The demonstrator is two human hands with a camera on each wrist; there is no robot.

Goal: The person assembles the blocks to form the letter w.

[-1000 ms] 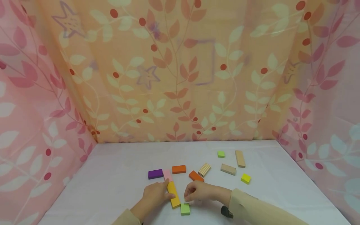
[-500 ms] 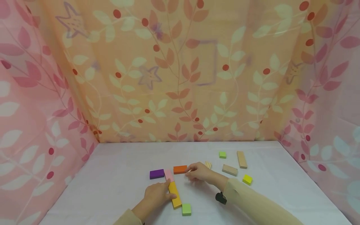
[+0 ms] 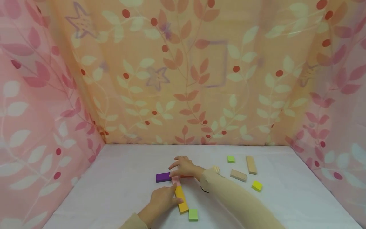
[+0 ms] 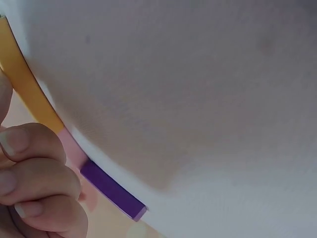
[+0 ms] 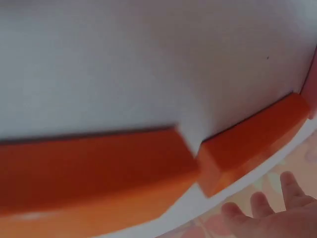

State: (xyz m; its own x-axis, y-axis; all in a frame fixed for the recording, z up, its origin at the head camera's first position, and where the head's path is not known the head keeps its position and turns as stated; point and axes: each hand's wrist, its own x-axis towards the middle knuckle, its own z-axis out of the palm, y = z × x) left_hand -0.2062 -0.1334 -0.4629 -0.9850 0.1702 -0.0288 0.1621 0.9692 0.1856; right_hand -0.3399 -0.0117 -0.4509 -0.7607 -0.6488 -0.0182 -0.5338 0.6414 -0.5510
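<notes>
My left hand [image 3: 163,199] holds a long amber wooden block [image 3: 181,204]; its thumb lies on the block and a fingertip touches near the pink block [image 3: 176,181]. The left wrist view shows the other fingers curled beside the amber block [image 4: 29,82]. Beyond the pink block, a purple block [image 3: 163,177] meets its far end at an angle. My right hand [image 3: 184,167] hovers over the pink block's far end, fingers spread. In the right wrist view, two orange blocks [image 5: 89,173] lie in front of that hand [image 5: 277,223]; the head view mostly hides them.
A green block [image 3: 193,215] sits at the amber block's near end. To the right lie another green block [image 3: 231,159], two plain wooden blocks [image 3: 238,175], a yellow block [image 3: 257,185] and a partly covered ridged block [image 3: 216,169]. Patterned cloth [image 3: 188,95] surrounds the white table [image 3: 120,178].
My right hand has moved from beside the amber block, past the orange blocks, to the far end of the pink block. The left hand has stayed in place. The view has shifted slightly.
</notes>
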